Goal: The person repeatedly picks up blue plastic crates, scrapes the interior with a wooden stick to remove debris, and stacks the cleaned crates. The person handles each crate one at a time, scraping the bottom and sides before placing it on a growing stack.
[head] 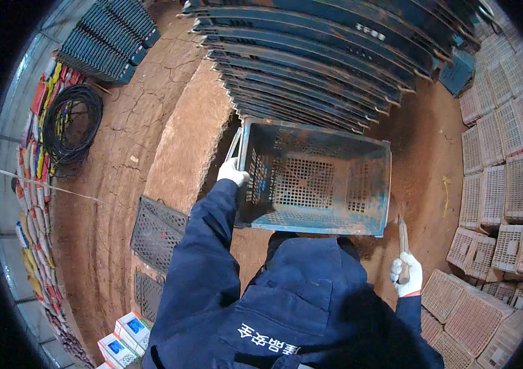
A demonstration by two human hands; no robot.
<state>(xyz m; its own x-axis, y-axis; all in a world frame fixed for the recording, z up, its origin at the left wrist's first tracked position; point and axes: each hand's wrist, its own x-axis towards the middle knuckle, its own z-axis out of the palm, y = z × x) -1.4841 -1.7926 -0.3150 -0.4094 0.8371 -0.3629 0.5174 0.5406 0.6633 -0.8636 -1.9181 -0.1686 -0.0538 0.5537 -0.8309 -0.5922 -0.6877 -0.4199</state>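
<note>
My left hand (233, 172), in a white glove, grips the left rim of a blue-green plastic crate (305, 184), close to its metal bail handle (234, 144). The crate faces up in front of my waist, its slotted bottom bare and its walls smeared with brown dirt. Off to the crate's right, my gloved right hand (406, 275) is closed around the wooden handle of a small hand tool (403, 244). That tool's narrow tip points away from me; its exact kind is too blurred to tell.
Nested dark crates (307, 50) lean in a long row beyond. Stacked pale crates (501, 184) line the right side. To the left are a coil of black hose (71, 124), piled sacks (35, 203), stacked crates (105, 41), black mesh panels (158, 233) and printed boxes (125, 339) on cracked earth.
</note>
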